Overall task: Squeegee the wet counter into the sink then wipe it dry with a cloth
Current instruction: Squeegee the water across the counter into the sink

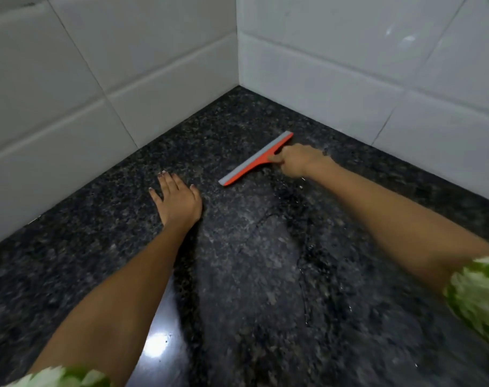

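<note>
The left hand [179, 199] lay flat and open on the dark speckled counter [98, 247], fingers spread and holding nothing, probably to brace the person's reach toward the far corner. To its right, the orange and grey squeegee [255, 159] rested blade-down on the counter near that corner, its handle closed inside the right hand [296, 160], seemingly placed to pull water toward the near side. Wet streaks glistened on the stone nearer the camera. White tiled walls [349, 65] met behind. No sink or cloth was visible.
</note>
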